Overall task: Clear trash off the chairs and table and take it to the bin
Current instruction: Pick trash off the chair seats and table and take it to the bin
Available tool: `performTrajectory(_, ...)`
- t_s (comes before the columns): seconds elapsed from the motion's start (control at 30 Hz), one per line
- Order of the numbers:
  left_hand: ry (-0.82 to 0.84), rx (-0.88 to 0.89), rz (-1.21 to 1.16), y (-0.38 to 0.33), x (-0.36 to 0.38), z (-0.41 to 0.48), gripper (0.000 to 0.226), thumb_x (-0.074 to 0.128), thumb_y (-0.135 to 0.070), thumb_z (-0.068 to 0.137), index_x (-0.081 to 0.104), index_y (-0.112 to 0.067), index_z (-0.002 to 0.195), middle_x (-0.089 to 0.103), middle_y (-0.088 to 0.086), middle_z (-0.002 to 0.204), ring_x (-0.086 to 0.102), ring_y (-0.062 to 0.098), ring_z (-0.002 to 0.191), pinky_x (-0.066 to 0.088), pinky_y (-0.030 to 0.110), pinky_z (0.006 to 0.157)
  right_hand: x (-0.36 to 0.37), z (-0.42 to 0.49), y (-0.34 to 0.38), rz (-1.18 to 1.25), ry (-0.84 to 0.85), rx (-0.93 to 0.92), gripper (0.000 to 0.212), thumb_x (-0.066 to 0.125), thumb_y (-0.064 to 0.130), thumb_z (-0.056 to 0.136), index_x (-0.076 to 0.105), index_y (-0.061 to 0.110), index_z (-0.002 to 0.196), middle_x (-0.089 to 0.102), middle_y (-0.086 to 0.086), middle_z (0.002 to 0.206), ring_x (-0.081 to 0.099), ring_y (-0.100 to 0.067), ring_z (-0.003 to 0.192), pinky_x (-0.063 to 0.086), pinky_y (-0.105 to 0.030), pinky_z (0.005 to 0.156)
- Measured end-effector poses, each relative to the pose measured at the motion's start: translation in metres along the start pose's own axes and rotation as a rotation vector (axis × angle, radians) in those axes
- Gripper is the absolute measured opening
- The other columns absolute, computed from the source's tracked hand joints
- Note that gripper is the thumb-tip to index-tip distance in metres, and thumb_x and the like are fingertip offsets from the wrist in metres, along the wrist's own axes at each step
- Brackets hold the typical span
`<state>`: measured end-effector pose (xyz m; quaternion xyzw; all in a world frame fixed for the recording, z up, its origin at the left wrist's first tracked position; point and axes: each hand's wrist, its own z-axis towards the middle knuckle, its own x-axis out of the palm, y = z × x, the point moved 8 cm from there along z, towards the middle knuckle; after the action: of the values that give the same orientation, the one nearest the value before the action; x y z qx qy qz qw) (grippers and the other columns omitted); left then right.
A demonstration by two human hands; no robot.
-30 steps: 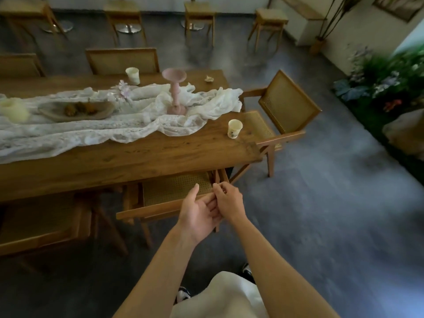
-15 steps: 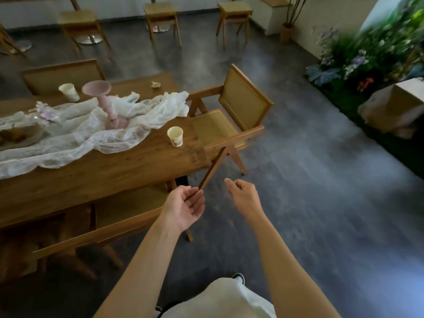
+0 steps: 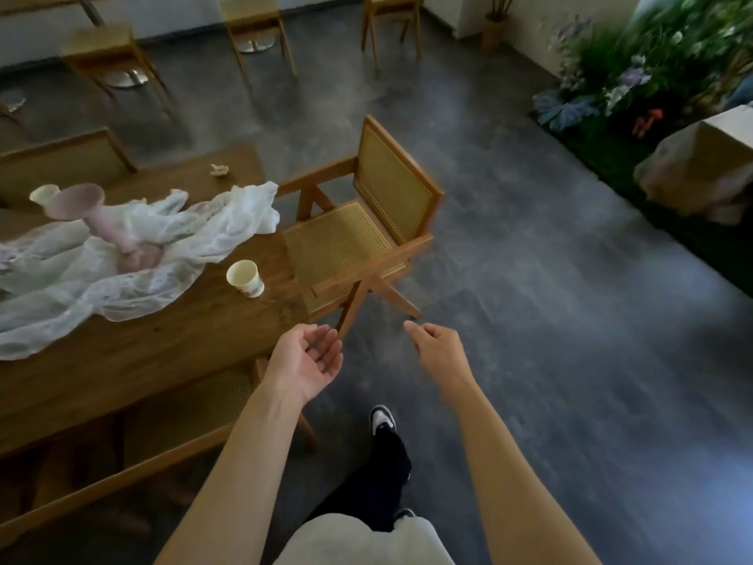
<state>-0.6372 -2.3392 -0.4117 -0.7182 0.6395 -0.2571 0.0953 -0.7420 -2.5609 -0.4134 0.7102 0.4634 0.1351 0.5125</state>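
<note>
Curving loosely over an upturned palm, the fingers (image 3: 326, 342) of the left hand (image 3: 307, 362) are holding nothing. Those of the right hand (image 3: 439, 352) are curling a little more, the forefinger sticking out, and they too are gripping nothing that shows. Both hands are hovering in the middle of the frame, above the floor (image 3: 529, 320) just off the corner of the surface (image 3: 134, 352), probably because the person is walking round that end with hands free for a pick-up.

The nearest trash is sitting left of centre: a paper cup (image 3: 245, 278) is standing upright near the surface's edge, just beside the hem of a white cloth (image 3: 171, 242). Farther up, a crumpled scrap (image 3: 220, 170) is lying on bare wood beyond the cloth, and a second cup (image 3: 44, 194) is peeking out at the far left behind a pink stand (image 3: 95, 214). The cane chair (image 3: 350, 242) at the end, right of the cup, is showing no litter on its seat.

No bin is appearing anywhere in the frame, so I judge the clearing is barely starting, with the near cup looking like the likeliest first grab for the left hand.
</note>
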Motion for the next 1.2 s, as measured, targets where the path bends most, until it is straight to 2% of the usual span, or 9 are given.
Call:
performTrajectory(0.1,0.02,-0.003,-0.058,-0.013,0.034,0.02,0.029,0.054,-0.024,0.099,0.067,-0.008,0.119,0.07,0.013,0.118,0.066,0.031,0.11,0.054,0.043,0.084,-0.011,0.032,0.011,0.051,0.01,0.015,0.052,0.066,0.041,0.095,0.038,0.021,0.056,0.032,-0.005,0.056,0.03,-0.016,0.047,0.026,-0.029,0.048)
performTrajectory(0.3,0.089,-0.044,-0.105,-0.044,0.154,0.081,0.025,0.051,-0.021,0.098,0.067,-0.006,0.111,0.068,0.012,0.112,0.064,0.027,0.108,0.048,0.042,0.1,-0.053,0.136,0.042,0.038,-0.021,0.08,0.056,0.068,0.041,0.092,0.044,0.023,0.045,0.033,0.002,0.049,0.029,-0.013,0.043,0.024,-0.032,0.049)
performTrajectory(0.4,0.13,-0.092,-0.102,-0.062,0.209,0.099,0.021,0.052,-0.02,0.097,0.067,-0.007,0.105,0.067,0.011,0.101,0.064,0.026,0.099,0.049,0.04,0.096,-0.071,0.181,0.065,0.041,-0.029,0.1,0.054,0.068,0.041,0.092,0.041,0.023,0.048,0.032,0.002,0.051,0.028,-0.014,0.044,0.023,-0.033,0.05)
performTrajectory(0.47,0.155,-0.095,-0.096,-0.078,0.243,0.114,0.02,0.051,-0.02,0.098,0.065,-0.008,0.104,0.066,0.011,0.097,0.062,0.026,0.096,0.049,0.039,0.095,-0.082,0.211,0.079,0.072,-0.027,0.114,0.056,0.067,0.04,0.093,0.043,0.024,0.046,0.033,0.006,0.048,0.03,-0.012,0.042,0.026,-0.03,0.048)
performTrajectory(0.63,0.165,-0.124,-0.076,-0.102,0.315,0.14,0.016,0.051,-0.017,0.097,0.064,-0.008,0.1,0.064,0.01,0.092,0.06,0.024,0.095,0.045,0.038,0.104,-0.112,0.267,0.101,0.201,-0.033,0.162,0.053,0.068,0.032,0.096,0.044,0.025,0.049,0.038,0.006,0.049,0.033,-0.009,0.04,0.028,-0.024,0.042)
performTrajectory(0.77,0.17,-0.109,-0.032,-0.117,0.37,0.167,0.018,0.051,-0.017,0.096,0.064,-0.008,0.103,0.065,0.009,0.097,0.061,0.025,0.096,0.044,0.039,0.107,-0.137,0.321,0.112,0.261,-0.051,0.199,0.045,0.067,0.029,0.097,0.044,0.024,0.059,0.035,0.006,0.051,0.03,-0.01,0.043,0.025,-0.027,0.045)
performTrajectory(0.87,0.145,-0.097,-0.032,-0.131,0.41,0.193,0.022,0.052,-0.017,0.096,0.066,-0.007,0.109,0.067,0.01,0.102,0.062,0.027,0.102,0.045,0.041,0.108,-0.153,0.371,0.119,0.293,-0.038,0.225,0.046,0.067,0.028,0.096,0.044,0.026,0.056,0.035,0.007,0.049,0.03,-0.01,0.041,0.024,-0.026,0.043)
performTrajectory(1.0,0.118,-0.058,-0.095,-0.155,0.46,0.232,0.018,0.053,-0.017,0.095,0.067,-0.008,0.103,0.067,0.01,0.096,0.062,0.027,0.098,0.048,0.041,0.102,-0.169,0.452,0.136,0.282,0.043,0.222,0.054,0.066,0.026,0.097,0.043,0.026,0.048,0.034,0.007,0.049,0.03,-0.01,0.041,0.025,-0.024,0.041)
performTrajectory(1.2,-0.014,0.033,-0.217,-0.206,0.549,0.267,0.016,0.05,-0.018,0.096,0.065,-0.01,0.093,0.067,0.006,0.09,0.061,0.021,0.085,0.048,0.035,0.088,-0.196,0.57,0.202,0.189,0.211,0.156,0.05,0.064,0.025,0.097,0.039,0.026,0.054,0.032,0.007,0.048,0.029,-0.011,0.039,0.025,-0.022,0.04)
